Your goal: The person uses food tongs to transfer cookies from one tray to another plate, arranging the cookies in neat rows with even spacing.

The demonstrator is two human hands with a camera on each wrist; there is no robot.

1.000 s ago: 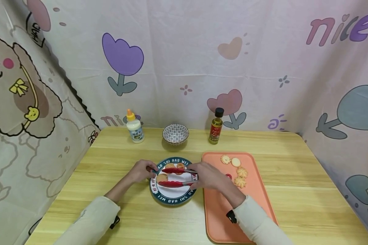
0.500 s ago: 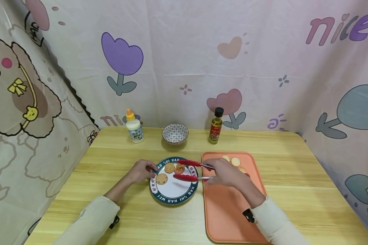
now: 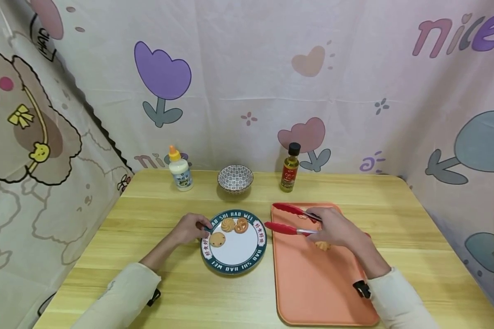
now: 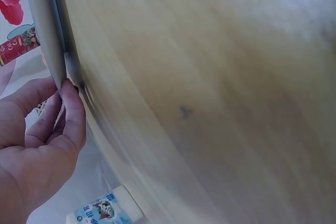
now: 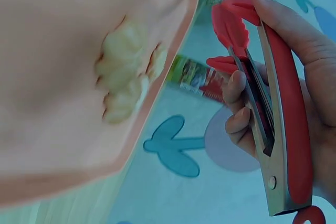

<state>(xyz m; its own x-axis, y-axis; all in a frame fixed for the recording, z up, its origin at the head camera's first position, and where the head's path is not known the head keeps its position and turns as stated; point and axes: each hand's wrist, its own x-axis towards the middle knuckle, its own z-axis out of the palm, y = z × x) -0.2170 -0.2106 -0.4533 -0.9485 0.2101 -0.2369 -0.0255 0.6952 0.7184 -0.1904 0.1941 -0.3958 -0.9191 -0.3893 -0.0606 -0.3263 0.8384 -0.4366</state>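
Note:
My left hand [image 3: 191, 228] pinches the left rim of a green-edged plate [image 3: 234, 269]; in the left wrist view its thumb and fingers [image 4: 73, 111] close on that edge. On the plate lie a round cookie [image 3: 217, 240], a swirled cookie [image 3: 228, 224] and a pretzel-shaped cookie [image 3: 241, 225]. Over the orange tray [image 3: 313, 288], my right hand [image 3: 333, 227] grips red-tipped tongs [image 3: 283, 228], whose arms are spread with nothing between them. Several pale cookies [image 5: 123, 51] lie on the tray in the right wrist view. In the head view, the hand and tongs hide most of them.
Along the back of the wooden table [image 3: 164, 292] stand a white bottle with an orange cap [image 3: 182, 173], a patterned bowl [image 3: 235, 179] and an olive oil bottle [image 3: 289, 170]. A printed curtain [image 3: 238, 68] hangs behind the table.
My right hand and the tongs have moved right, from above the plate to above the tray. The cookies on the plate are now uncovered. My left hand stays at the rim.

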